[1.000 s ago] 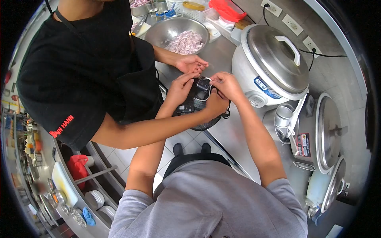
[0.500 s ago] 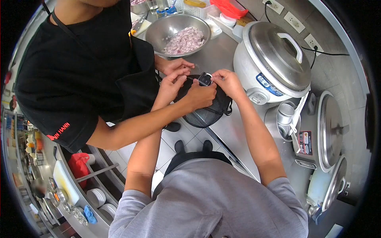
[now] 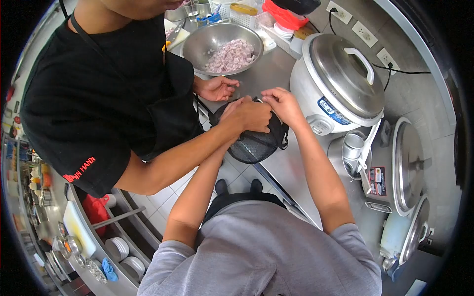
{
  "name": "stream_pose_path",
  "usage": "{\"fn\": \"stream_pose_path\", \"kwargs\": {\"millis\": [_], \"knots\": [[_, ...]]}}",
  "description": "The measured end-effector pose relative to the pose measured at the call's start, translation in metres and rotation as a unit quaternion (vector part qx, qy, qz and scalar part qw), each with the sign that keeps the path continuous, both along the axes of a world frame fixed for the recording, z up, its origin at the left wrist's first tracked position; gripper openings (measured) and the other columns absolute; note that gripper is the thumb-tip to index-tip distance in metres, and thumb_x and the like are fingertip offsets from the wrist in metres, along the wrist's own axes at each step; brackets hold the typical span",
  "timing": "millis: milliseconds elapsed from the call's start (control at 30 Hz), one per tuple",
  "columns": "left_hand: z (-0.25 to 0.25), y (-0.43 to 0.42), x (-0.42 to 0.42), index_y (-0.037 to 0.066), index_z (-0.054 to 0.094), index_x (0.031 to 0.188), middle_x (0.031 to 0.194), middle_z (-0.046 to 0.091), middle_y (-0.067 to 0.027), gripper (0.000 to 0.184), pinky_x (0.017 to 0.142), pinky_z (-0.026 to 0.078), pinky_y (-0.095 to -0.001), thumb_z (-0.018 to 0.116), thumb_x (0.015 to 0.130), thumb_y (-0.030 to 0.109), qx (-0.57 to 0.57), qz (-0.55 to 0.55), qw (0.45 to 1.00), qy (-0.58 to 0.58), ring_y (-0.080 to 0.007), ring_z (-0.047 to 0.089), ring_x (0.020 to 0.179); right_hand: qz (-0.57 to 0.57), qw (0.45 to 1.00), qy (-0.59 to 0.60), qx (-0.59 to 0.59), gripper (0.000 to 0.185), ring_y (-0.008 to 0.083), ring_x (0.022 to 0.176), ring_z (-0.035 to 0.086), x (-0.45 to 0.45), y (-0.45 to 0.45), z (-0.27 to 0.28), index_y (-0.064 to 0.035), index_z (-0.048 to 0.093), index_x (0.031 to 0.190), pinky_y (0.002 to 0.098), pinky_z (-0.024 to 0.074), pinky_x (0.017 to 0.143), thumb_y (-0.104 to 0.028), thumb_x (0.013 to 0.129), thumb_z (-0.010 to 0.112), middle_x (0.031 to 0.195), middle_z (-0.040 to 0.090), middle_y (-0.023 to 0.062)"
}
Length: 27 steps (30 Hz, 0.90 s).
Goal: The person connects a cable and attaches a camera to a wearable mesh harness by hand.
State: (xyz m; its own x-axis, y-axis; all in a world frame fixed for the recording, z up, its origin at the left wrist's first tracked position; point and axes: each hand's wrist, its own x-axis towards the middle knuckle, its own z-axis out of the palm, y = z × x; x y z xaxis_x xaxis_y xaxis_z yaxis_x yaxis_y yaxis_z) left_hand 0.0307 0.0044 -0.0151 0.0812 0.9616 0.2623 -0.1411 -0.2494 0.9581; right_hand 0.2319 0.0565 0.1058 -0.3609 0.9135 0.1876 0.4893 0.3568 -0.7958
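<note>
A black mesh bag or cap-like piece (image 3: 254,148) with dark straps hangs between me and a co-worker, over the counter's edge. My left hand (image 3: 231,109) is at its upper side, largely covered by the co-worker's hand (image 3: 254,117), so its fingers cannot be made out. My right hand (image 3: 285,106) is at the upper right rim, with thumb and forefinger pinched together; what lies between them is too small to tell. The co-worker's other hand (image 3: 219,89) is half curled, palm up, just beyond the mesh.
A steel bowl (image 3: 190,47) of chopped pale pink pieces (image 3: 232,55) stands on the steel counter (image 3: 276,64). To the right are a large rice cooker (image 3: 308,93), a pot with metal cups (image 3: 353,143) and another lidded cooker (image 3: 410,163). Shelves with plates (image 3: 118,248) are at lower left.
My left hand has moved right, beneath the co-worker's hand. The small black device and white loop seen earlier are now covered. The co-worker's other hand has turned palm up.
</note>
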Motion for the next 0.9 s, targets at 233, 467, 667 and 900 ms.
{"fn": "stream_pose_path", "kwargs": {"millis": [233,467,667,900], "knots": [[0.022,-0.014,0.008,0.004,0.039,0.146,0.143,0.050,-0.0109,0.052,0.114,0.036,-0.0339,0.060,0.100,0.016,-0.010,0.049,0.969,0.240,-0.0217,0.046,0.135,0.065,0.996,-0.019,-0.061,0.019,0.0154,0.089,0.068,-0.002,0.025,-0.011,-0.0013,0.074,0.109,0.0294,0.0542,0.081,-0.009,0.091,0.071,0.100,0.073,0.0094],[-0.008,-0.003,0.012,0.004,0.039,0.140,0.137,0.052,-0.0090,0.044,0.115,0.033,-0.0335,0.053,0.104,0.026,0.084,0.156,0.962,0.208,-0.0181,0.045,0.133,0.083,0.991,-0.002,-0.106,0.018,0.0186,0.079,0.070,-0.002,0.031,-0.018,-0.0011,0.075,0.102,0.0313,0.0545,0.075,-0.011,0.087,0.072,0.087,0.075,0.0129],[-0.042,-0.007,0.021,0.007,0.041,0.136,0.131,0.052,-0.0070,0.037,0.109,0.039,-0.0354,0.048,0.105,0.025,0.162,0.191,0.835,0.490,-0.0174,0.046,0.130,0.048,0.992,-0.062,-0.103,0.020,0.0218,0.078,0.072,-0.012,0.017,0.005,-0.0006,0.074,0.099,0.0335,0.0552,0.074,-0.015,0.085,0.074,0.086,0.075,0.0155],[0.014,-0.048,0.020,0.005,0.057,0.128,0.120,0.063,-0.0060,0.035,0.100,0.046,-0.0347,0.066,0.095,0.015,0.028,0.145,0.938,0.315,-0.0171,0.059,0.114,0.008,0.997,-0.065,-0.028,0.024,0.0279,0.080,0.072,-0.014,0.008,-0.003,-0.0010,0.074,0.100,0.0346,0.0554,0.075,-0.015,0.081,0.078,0.089,0.074,0.0169]]}}
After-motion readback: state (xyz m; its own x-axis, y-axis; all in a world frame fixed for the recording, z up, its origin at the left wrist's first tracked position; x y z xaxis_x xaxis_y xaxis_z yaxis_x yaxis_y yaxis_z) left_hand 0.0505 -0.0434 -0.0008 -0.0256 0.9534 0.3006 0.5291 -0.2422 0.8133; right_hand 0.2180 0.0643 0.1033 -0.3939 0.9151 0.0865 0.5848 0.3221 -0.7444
